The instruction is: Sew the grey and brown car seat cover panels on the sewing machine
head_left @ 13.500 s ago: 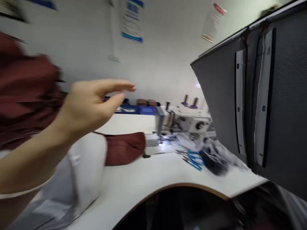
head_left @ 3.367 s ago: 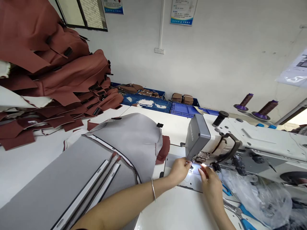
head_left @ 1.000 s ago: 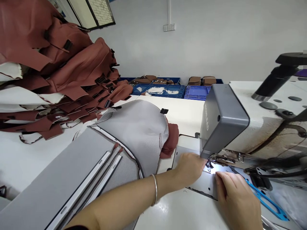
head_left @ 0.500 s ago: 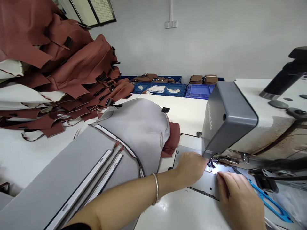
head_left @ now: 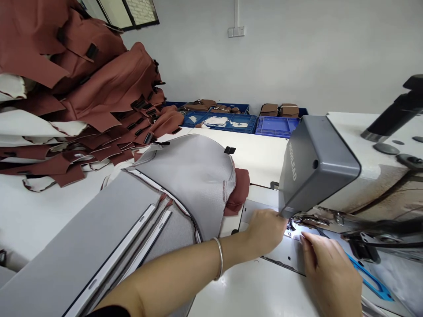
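Sewing machine, grey and white, marked HIGHLEAD: on the bench, lamp lit at the presser foot, the clock's centre for this list

Left hand, silver bracelet on wrist: at 9 o'clock, fingers pinched closed just beside the presser foot; any thread between them too small to tell

Right hand: at 4 o'clock, thumb and forefinger drawn together by the metal plate; contents, if any, cannot be told

Grey-lined cover, one, black clips attached: at 10 o'clock, spread on the bench

Red-brown covers, heaped: farther out, 10 o'clock

Blue crates: 11 o'clock

Blue handle, one: 4 o'clock, past the right hand
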Action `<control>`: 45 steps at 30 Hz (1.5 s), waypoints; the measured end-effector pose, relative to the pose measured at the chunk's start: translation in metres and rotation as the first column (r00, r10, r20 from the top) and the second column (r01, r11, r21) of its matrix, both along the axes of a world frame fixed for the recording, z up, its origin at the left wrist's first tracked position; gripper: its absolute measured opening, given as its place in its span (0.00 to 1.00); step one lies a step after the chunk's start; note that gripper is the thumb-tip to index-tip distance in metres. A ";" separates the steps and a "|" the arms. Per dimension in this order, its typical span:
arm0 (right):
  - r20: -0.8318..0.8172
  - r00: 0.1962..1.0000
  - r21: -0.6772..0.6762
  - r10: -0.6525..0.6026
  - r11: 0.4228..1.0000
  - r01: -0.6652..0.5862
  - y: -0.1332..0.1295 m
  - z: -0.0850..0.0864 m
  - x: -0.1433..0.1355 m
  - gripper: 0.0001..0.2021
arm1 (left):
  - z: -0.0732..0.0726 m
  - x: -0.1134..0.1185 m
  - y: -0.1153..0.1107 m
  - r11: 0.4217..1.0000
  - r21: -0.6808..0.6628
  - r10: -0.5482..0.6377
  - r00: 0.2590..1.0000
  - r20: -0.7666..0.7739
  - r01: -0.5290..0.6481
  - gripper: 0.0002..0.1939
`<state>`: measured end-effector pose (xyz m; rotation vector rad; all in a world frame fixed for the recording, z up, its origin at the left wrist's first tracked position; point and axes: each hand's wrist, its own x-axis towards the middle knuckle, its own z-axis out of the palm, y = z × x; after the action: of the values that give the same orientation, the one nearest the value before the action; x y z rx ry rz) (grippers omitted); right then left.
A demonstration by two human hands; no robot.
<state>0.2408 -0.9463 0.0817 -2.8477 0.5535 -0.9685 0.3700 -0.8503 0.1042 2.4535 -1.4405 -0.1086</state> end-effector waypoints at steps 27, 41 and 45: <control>-0.027 0.997 0.251 -0.075 0.965 0.080 -0.008 -0.015 0.030 0.25 | -0.015 -0.001 0.003 0.994 -0.091 -0.059 0.995 0.079 0.066 0.07; -0.011 1.000 0.224 -0.005 0.974 0.007 -0.004 -0.005 0.023 0.16 | 0.005 -0.003 0.012 0.990 -0.136 0.009 0.991 -0.131 -0.027 0.12; 0.062 0.970 0.148 0.234 0.959 -0.241 0.022 0.007 0.004 0.08 | 0.029 -0.009 0.018 0.951 -0.076 0.181 0.740 -0.647 -0.299 0.12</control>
<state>0.2445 -0.9241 0.0885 -2.6698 0.2600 -0.9010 0.3607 -0.8319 0.1334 2.1176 -0.7863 -0.6596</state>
